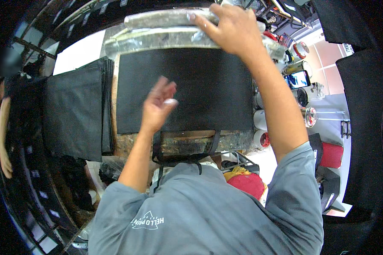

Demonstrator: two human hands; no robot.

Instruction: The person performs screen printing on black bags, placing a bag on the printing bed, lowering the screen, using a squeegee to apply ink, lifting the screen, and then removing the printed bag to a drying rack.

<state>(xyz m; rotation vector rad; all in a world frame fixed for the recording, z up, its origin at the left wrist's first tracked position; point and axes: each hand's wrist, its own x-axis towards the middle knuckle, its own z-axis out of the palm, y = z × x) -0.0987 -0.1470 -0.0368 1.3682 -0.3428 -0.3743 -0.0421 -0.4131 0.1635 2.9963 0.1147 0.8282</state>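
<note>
A black fabric bag (187,89) lies flat on the worktable, its two handles (216,142) hanging toward me over the near edge. Over the left part of the bag is my left hand (158,102), slightly blurred, fingers apart and holding nothing. At the far edge of the bag stands a frame (157,40) with pale, tape-covered bars. My right hand (232,29) is wrapped over the right end of its upper bar, thumb on the near side. Some fingertips are hidden behind the bar.
A stack of black bags (74,106) lies left of the worktable (127,144). Along the right stand several cans and jars (308,115) and a lit phone (298,79). A red round seat (247,185) is near me. Another person's arm (4,136) shows at the far left.
</note>
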